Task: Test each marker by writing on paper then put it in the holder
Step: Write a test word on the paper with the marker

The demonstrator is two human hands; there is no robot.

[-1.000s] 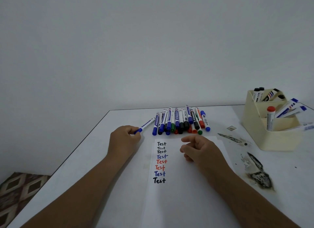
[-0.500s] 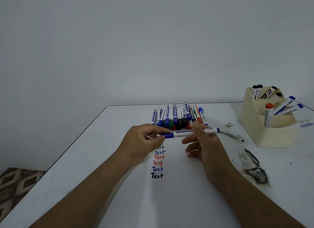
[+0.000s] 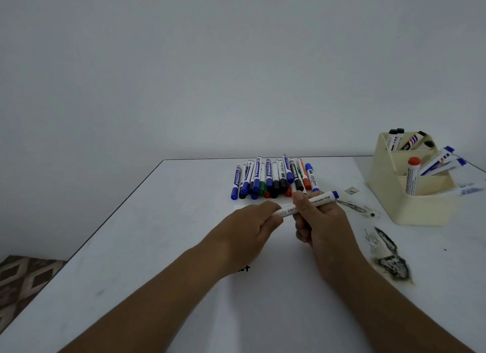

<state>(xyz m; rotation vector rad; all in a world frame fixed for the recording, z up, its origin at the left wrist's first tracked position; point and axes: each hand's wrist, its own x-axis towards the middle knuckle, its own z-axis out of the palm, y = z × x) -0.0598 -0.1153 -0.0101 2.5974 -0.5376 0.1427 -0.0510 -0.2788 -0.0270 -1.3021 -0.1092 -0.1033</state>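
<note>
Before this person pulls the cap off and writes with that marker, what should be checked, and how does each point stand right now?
1. Marker gripped by both the left hand and right hand: ok.
2. Cap off: cannot tell, left hand hides that end.
3. Paper lies under the hands: ok.
4. Free space on paper below the last word: ok.
5. Holder has room: ok.
6. Untested markers clear of the hands: ok.
</note>
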